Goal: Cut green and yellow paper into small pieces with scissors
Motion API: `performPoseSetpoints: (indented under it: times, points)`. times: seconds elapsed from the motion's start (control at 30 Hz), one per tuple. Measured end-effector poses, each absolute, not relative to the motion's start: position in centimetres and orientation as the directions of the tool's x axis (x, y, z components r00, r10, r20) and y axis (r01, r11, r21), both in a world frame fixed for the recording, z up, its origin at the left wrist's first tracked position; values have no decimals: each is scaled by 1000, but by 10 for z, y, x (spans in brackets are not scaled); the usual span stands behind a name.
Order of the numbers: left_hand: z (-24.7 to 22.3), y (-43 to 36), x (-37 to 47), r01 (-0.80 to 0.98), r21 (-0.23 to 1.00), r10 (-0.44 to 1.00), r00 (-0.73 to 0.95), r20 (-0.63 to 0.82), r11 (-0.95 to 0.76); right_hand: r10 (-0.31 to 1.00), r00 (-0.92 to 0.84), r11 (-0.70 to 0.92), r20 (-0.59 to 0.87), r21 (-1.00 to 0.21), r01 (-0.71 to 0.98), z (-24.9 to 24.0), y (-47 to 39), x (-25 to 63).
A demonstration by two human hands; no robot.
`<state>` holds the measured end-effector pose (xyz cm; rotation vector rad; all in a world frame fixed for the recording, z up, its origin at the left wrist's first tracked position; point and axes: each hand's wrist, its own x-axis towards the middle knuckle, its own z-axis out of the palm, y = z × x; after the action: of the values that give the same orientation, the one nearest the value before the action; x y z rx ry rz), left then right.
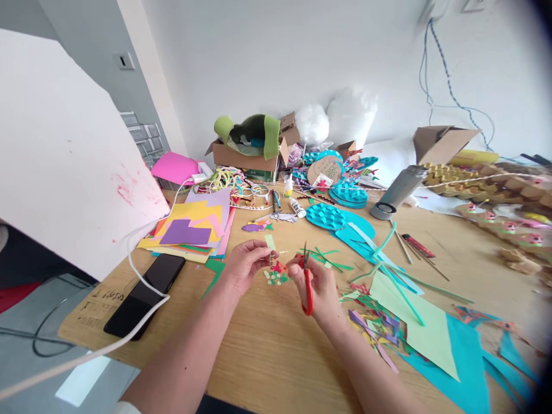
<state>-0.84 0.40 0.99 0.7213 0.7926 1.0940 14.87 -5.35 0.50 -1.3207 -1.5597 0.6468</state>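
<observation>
My left hand (248,264) is closed in a pinch, with a small pale green paper strip (269,241) showing at its fingertips. In my right hand (321,287) is a pair of scissors (307,287) with red handles, its dark blades pointing up and away from me. Below and between the hands, small paper dots (276,277) in green, pale green and red lie in a loose pile on the wooden table (263,356). Thin green paper strips (332,261) lie just beyond my right hand.
Stacked coloured paper (185,230) and a black phone (146,293) with a white cable lie left. Paper scraps (375,328) and pale green paper (418,322) are at right. A grey bottle (399,192), blue egg-carton pieces (325,217) and a glue bottle (297,207) stand or lie farther back.
</observation>
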Motion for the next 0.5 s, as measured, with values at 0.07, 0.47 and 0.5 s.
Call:
performPoseSetpoints:
  times: [0.07,0.47,0.5]
  points:
    - [9,6,-9,-495,819,952,233,-197,291,967,-54,241,247,-838,490,1,-55,145]
    - [6,4,-4,-561,759,942,246,-228,330,991,-135,94,24,-835,542,-11,-49,136]
    - [6,3,-3,-559,757,938,258,-230,339,991,-130,84,16,-841,535,-11,-48,136]
